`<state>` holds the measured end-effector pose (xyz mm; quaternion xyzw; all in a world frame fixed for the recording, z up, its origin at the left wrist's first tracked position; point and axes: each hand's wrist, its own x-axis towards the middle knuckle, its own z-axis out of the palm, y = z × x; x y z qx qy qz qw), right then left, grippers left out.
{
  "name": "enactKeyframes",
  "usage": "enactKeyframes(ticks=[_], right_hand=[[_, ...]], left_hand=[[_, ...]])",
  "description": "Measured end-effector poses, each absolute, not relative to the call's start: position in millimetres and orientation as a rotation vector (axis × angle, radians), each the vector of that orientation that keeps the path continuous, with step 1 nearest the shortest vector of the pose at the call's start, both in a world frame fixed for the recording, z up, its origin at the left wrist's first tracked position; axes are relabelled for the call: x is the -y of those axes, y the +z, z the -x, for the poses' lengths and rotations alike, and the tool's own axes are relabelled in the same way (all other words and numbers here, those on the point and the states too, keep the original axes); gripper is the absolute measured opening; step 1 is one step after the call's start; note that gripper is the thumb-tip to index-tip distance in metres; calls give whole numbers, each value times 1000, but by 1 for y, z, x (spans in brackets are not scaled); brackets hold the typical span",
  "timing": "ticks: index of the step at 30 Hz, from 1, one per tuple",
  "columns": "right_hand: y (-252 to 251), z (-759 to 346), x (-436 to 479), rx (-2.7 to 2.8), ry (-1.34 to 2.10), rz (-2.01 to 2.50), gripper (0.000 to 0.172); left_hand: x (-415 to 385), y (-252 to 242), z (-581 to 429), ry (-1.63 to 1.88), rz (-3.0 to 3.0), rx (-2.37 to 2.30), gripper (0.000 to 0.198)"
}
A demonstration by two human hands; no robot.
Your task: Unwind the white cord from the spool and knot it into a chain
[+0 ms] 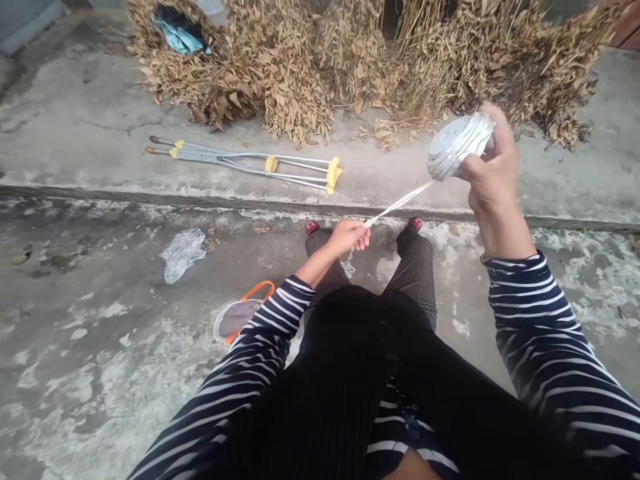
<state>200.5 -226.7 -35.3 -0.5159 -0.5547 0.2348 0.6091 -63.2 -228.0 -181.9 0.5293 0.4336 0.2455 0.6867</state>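
We find the right hand raised, its thumb and fingers curled round the side of a white roll with thin dark lines across its wrapping; the grip is firmly closed on it. The roll is tilted, its pale flat face turned away from the palm. From the roll, a white cord runs taut, down and leftward, to the left hand, which we find pinching it between thumb and fingers. A white strand shows just under this left grip; we cannot tell whether it belongs to the cord. Both sleeves are striped dark and white. Below the left grip, at either side, we note grey trousers and red shoes. Ahead of both grips runs a concrete ledge. On it, ahead and to the left of the left grip, lie crutches with yellow pads. Farther ahead, beyond both hands, we record dry plants, with a blue cloth among them at far left. On the lower ground, left of the left grip, lies crumpled plastic; nearer the left forearm sits a bag with an orange handle.
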Motion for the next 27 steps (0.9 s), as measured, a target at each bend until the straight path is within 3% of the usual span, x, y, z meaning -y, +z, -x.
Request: enactKeyframes(ticks=[5,13,27], right_hand=[[-64,-220,216,1491,447,1266,70],[-126,-197,231,1711,448,1509,77],[-143,-170,243,1979,585,1716,84]], left_hand=[[237,-137,87,630,-1137,-832,12],[233,-85,76,534,-1103,-648,15],[199,-73,48,364,-1355,-720,23]])
